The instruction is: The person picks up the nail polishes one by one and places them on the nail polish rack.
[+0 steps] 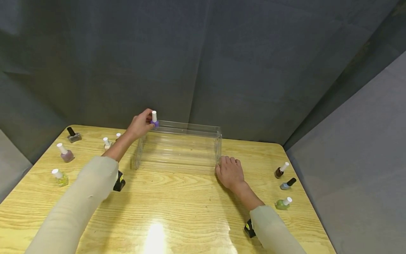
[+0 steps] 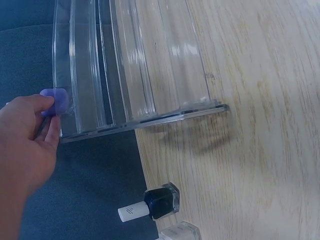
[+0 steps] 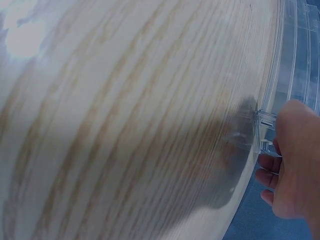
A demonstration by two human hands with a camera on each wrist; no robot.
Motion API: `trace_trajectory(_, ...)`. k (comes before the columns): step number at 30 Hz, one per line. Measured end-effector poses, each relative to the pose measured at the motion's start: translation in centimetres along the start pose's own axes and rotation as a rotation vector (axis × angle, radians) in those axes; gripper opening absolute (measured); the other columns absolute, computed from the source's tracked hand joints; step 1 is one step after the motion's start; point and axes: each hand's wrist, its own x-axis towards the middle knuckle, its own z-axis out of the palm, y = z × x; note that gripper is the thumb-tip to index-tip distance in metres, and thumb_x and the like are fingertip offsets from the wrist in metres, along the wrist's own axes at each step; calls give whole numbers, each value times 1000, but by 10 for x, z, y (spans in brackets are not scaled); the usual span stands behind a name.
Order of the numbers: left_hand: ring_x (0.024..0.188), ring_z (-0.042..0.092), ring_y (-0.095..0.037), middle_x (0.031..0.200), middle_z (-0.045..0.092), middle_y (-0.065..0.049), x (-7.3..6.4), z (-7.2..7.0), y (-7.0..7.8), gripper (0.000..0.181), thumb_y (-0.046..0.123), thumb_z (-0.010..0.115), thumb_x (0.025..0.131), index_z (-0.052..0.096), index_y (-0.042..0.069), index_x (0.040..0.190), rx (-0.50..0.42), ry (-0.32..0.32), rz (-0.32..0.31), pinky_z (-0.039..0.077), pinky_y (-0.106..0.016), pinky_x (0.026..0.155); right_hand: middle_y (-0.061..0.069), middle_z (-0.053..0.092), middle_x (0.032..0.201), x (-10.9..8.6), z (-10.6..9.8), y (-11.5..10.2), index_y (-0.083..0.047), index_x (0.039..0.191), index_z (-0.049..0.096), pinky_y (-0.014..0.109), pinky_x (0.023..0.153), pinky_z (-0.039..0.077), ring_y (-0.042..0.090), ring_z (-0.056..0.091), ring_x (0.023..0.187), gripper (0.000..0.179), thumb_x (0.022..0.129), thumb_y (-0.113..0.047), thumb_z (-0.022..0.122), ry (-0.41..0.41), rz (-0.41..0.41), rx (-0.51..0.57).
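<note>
A clear plastic tiered rack [image 1: 180,148] stands at the back of the wooden table. At its upper left end, my left hand [image 1: 139,124] pinches a purple nail polish bottle [image 1: 154,123] with a white cap, held upright at the top tier. In the left wrist view, the purple bottle [image 2: 60,101] shows behind the clear plastic, between thumb and fingers. My right hand [image 1: 231,173] holds the rack's lower right front corner, its thumb by the side panel. The right wrist view shows that hand [image 3: 295,160] with curled fingers at the rack's edge [image 3: 265,120].
To the left stand several bottles, among them a grey one [image 1: 74,137], a mauve one [image 1: 67,156], a yellow one [image 1: 62,180] and a cream one [image 1: 107,144]. On the right are a dark bottle [image 1: 279,173], a light blue one [image 1: 285,186] and a green one [image 1: 281,204]. Dark cloth [image 1: 196,70] hangs behind.
</note>
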Motion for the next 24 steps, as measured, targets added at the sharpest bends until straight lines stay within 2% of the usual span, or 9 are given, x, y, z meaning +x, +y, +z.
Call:
trace_trajectory(9, 121, 55, -41, 130, 57, -28, -3, -1, 0, 44, -5, 60, 94, 45, -5, 135, -24, 14, -11, 45, -49, 100, 7, 44, 83, 1, 0, -1, -6, 90, 44, 52, 93, 38, 33, 49, 89, 25, 105, -27, 42, 20, -7, 0)
trace_trajectory(14, 123, 54, -40, 131, 56, -25, -9, -9, -4, 46, -5, 62, 94, 44, -3, 137, -80, 38, 10, 44, -47, 102, 7, 44, 83, 3, 1, -2, -6, 91, 45, 52, 94, 38, 32, 49, 89, 25, 105, -27, 43, 18, -10, 0)
trace_trajectory(19, 123, 53, -39, 133, 54, -24, -24, -23, -8, 47, -1, 63, 95, 44, -4, 138, -99, 70, 31, 43, -48, 102, 7, 44, 84, 3, 0, 0, -6, 92, 45, 52, 94, 38, 32, 50, 90, 25, 105, -27, 44, 8, -16, 5)
trace_trajectory(24, 124, 50, -41, 135, 50, -25, -43, -40, -14, 46, 2, 61, 97, 42, -5, 139, -65, 66, 55, 44, -50, 100, 6, 45, 86, 3, 0, 4, -6, 93, 45, 53, 95, 37, 33, 50, 93, 24, 105, -27, 43, -3, -5, 8)
